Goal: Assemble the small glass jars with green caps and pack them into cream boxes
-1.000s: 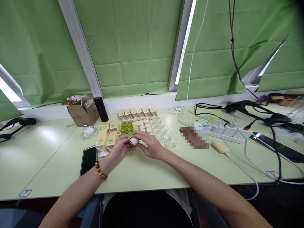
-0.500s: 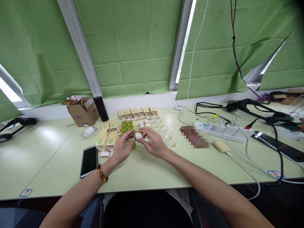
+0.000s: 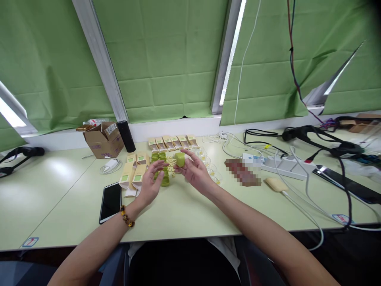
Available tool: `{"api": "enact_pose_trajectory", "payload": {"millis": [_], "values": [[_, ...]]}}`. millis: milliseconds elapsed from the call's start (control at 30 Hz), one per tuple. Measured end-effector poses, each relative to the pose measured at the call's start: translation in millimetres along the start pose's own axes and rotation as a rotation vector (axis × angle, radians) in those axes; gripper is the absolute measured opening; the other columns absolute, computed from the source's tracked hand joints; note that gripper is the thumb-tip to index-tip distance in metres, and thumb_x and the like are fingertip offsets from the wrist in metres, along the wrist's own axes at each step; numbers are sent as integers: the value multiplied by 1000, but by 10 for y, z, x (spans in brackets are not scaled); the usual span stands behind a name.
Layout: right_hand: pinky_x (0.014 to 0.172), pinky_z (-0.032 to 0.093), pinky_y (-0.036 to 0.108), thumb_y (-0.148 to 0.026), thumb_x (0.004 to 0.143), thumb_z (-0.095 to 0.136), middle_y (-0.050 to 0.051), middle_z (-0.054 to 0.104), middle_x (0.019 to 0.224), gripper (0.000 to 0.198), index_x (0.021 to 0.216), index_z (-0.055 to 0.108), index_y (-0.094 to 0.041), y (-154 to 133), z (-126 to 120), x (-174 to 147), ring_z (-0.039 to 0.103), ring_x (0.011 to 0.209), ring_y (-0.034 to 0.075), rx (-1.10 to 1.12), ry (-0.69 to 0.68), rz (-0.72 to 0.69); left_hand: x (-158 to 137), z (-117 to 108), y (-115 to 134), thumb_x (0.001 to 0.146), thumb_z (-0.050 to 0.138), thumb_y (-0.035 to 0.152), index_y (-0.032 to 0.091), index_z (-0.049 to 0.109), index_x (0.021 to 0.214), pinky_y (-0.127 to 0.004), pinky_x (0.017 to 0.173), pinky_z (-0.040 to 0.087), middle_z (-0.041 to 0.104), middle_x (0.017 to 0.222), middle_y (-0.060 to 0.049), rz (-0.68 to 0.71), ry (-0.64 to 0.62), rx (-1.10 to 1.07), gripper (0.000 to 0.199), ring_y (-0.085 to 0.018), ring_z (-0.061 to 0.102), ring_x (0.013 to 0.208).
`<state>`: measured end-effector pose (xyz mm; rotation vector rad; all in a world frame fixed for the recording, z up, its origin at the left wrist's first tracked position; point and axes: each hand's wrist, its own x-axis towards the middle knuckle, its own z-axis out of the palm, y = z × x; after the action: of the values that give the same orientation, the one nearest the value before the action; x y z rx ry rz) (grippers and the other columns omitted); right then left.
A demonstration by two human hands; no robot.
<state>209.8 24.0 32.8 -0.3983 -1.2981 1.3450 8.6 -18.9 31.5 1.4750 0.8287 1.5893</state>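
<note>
My right hand grips a small rounded green case between its thumb and fingers, raised over the middle of the table. My left hand is apart from it, fingers spread and bent, holding nothing. Beyond and beside the left fingers are several green containers, some partly covered by that hand. Small yellow pieces lie between the containers and my right hand. Several clear plastic cups or covers with yellow bits sit to the right, partly behind my right hand.
Cream cartons with green labels stand left, and a row of similar cartons stands at the back. A phone, a cardboard box and a black cylinder are left. A power strip and cables lie right.
Both hands were around a small white piece with a dark green edge. Now the left hand has let go and moved slightly away; the right hand shows a green case.
</note>
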Motion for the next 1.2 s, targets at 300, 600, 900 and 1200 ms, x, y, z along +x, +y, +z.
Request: {"api": "enact_pose_trajectory", "payload": {"millis": [300, 600, 900, 1200], "values": [[76, 64, 41, -50, 98, 62, 10, 76, 95, 31, 104, 65, -19, 63, -102, 96, 71, 79, 22, 333, 40, 246, 4, -3, -50, 91, 80, 24, 20, 74, 118, -37, 111, 49, 78, 116, -12, -71, -27, 31, 28, -27, 70, 117], [91, 64, 43, -44, 95, 75, 10, 72, 119, 41, 130, 64, -25, 71, -94, 22, 72, 100, 24, -512, -6, -255, 1, -73, -116, 106, 57, 45, 20, 63, 132, -39, 95, 58, 76, 121, -13, 19, -115, 257, 37, -27, 71, 117], [91, 65, 48, -24, 106, 57, 18, 73, 125, 28, 133, 62, -19, 155, -121, -61, 73, 113, 30, -1294, -193, -859, -33, -29, -160, 101, 63, 46, 20, 63, 134, -39, 89, 66, 72, 123, -13, 88, -77, 458, 42, -26, 72, 114], [79, 62, 42, -19, 105, 55, 19, 75, 120, 25, 129, 63, -16, 85, -80, -76, 73, 103, 29, -1481, -187, -906, -24, -54, -91, 101, 62, 33, 21, 62, 135, -45, 100, 62, 72, 128, -14, 399, -78, 817, 36, -26, 73, 109]]}}
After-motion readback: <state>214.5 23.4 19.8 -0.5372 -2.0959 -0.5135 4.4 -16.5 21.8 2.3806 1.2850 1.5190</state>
